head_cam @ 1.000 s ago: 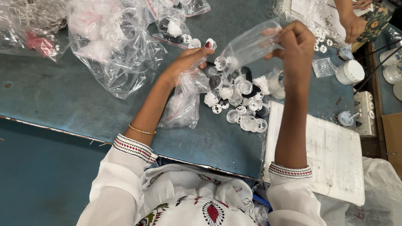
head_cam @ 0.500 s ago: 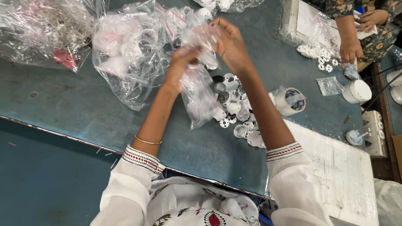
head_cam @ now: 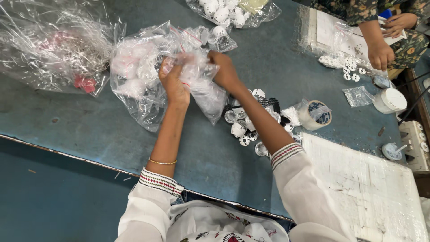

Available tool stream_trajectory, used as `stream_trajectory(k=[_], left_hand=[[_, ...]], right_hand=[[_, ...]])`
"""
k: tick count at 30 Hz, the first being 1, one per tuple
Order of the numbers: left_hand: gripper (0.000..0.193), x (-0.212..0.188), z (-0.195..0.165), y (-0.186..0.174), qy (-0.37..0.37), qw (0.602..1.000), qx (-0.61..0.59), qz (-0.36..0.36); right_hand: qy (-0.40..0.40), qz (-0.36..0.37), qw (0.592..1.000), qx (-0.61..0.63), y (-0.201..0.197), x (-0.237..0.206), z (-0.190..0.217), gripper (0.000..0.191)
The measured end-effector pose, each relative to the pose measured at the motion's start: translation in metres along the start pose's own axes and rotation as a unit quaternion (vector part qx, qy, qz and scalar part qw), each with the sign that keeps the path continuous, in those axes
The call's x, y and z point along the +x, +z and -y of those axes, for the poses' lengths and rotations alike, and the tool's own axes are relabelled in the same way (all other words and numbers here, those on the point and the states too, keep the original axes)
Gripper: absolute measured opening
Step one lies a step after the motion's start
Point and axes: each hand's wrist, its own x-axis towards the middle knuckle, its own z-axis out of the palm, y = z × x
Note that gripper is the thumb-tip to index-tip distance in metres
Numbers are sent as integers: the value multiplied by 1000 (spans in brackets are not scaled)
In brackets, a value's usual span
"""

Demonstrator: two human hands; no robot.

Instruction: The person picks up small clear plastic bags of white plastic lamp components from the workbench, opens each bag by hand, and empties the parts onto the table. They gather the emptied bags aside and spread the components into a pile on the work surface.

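Clear plastic small bag (head_cam: 197, 76) held up over blue-green table (head_cam: 268, 58), both hands clamped on its top: left hand (head_cam: 172, 83) pinching one side, right hand (head_cam: 226, 71) the other. Step, as I judge it: working the bag mouth w/ both hands; next move needs a firm pinch each side. Counts: 1 held bag, 3 bigger bags behind, 1 tape roll (head_cam: 316, 114), approx. a dozen small round parts (head_cam: 244, 127), co-worker's 2 hands top right.
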Motion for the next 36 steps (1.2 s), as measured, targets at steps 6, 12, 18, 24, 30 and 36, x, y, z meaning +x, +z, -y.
stream_trajectory(k=[6,12,18,24,30,36], left_hand=[[14,5,-4,-13,-41,979,-99,171],[20,-28,-56,22,-162,946,-36,279],[48,-140,-92,71,-173,774,464,395],[26,-201,-88,88,-99,608,601,510],[11,-206,-105,85,-130,526,642,543],[11,-208,-134,93,-172,592,601,509]], right_hand=[[229,-7,931,286,-48,7,-14,16],[293,19,844,448,-136,-69,32,12],[362,68,856,364,-185,-178,100,8],[392,189,792,429,-169,-246,131,3],[407,180,763,468,-151,-266,132,6],[354,120,813,448,-151,-258,137,15]])
